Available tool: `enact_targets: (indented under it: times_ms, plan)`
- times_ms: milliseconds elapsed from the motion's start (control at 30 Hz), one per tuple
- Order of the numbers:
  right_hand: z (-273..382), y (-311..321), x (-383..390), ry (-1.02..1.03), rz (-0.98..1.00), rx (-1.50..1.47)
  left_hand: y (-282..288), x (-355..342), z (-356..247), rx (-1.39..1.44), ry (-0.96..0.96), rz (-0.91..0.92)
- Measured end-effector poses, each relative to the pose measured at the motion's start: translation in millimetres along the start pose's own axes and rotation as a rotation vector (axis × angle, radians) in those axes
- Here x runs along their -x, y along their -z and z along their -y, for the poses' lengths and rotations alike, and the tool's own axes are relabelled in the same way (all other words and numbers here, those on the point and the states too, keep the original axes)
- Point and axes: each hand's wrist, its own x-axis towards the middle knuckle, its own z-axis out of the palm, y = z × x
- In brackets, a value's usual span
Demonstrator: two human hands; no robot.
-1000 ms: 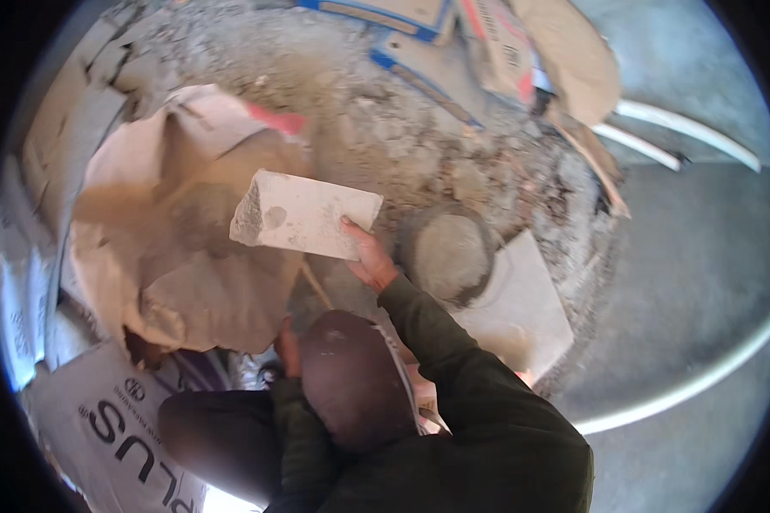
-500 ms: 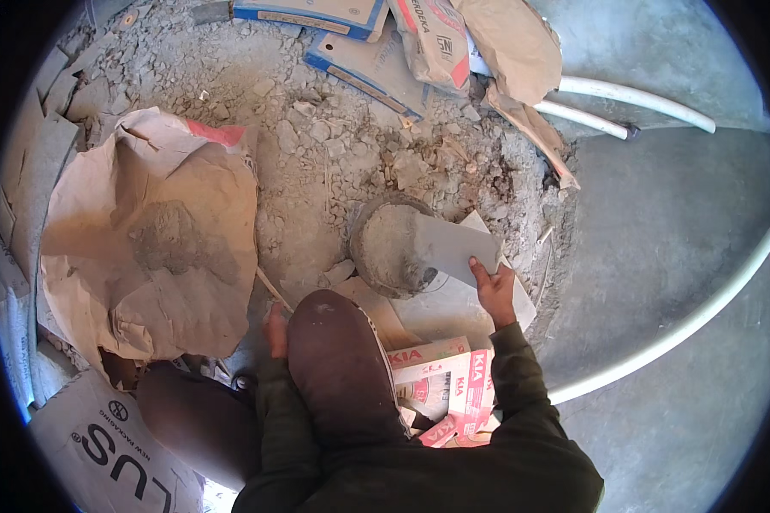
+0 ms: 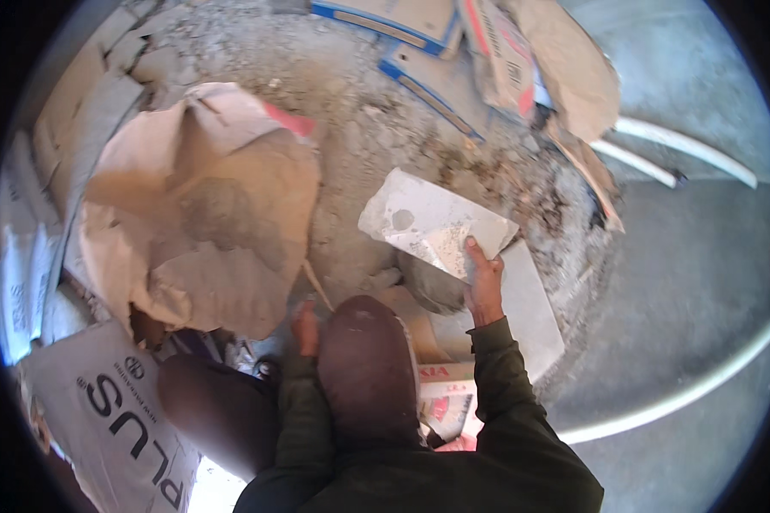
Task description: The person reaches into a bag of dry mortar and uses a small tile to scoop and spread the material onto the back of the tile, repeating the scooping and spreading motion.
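My right hand (image 3: 486, 282) grips the near right edge of a flat, pale tile piece (image 3: 419, 209), thumb on top. The piece has a broken left end, a round grey spot and a whitish patch by my thumb. It is above a round container (image 3: 436, 286), hiding most of it. Beside my raised knee is my left hand (image 3: 305, 329), close to the torn edge of an open brown paper bag (image 3: 269, 286); its fingers are partly hidden and blurred. Grey powder (image 3: 227, 214) lies in the bag.
A larger pale tile (image 3: 535, 312) lies right of the container. Rubble (image 3: 342, 90) covers the ground beyond, with flat blue-edged boxes (image 3: 436, 81) and crumpled sacks (image 3: 565, 68). White pipes (image 3: 684, 393) cross the grey floor at right. A large printed carton (image 3: 103, 410) stands at lower left.
My right hand has lifted the tile piece out of the round container and turned it, so a paler face shows. The whole view has shifted; my left hand stays by my knee.
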Motion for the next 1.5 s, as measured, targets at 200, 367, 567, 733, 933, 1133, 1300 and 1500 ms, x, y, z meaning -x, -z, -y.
enact_targets:
  times_ms: [200,367,567,733,933,1133,1300,1500]
  plan:
    - [-129.0,-64.1,-29.4,-0.198,0.203,-0.015,1.7,20.0,-14.1,0.08,0.169,0.137]
    - [-188.8,-112.1,-46.3,-0.262,0.304,0.039,3.8,30.1,-24.0,0.161,0.149,-0.127]
    - [-208.2,-161.3,-75.5,-0.303,0.294,-0.046,24.3,49.4,-70.3,0.441,-0.201,-0.499]
    - [-244.5,-213.6,-84.5,-0.359,0.333,-0.079,42.4,46.3,-81.7,0.403,-0.29,-0.512]
    - [-270.9,-218.4,-73.1,-0.41,0.491,0.004,49.4,45.2,-86.2,0.515,-0.287,-0.492]
    - [-277.9,-204.8,-62.4,-0.433,0.512,0.137,44.4,49.2,-89.5,0.564,-0.28,-0.498]
    - [-253.3,-194.7,-51.8,-0.62,0.569,-0.108,48.1,40.6,-72.8,0.678,-0.326,-0.509]
    - [-251.3,-182.5,-94.5,-0.689,0.636,-0.007,35.3,31.5,-59.3,0.68,-0.308,-0.51]
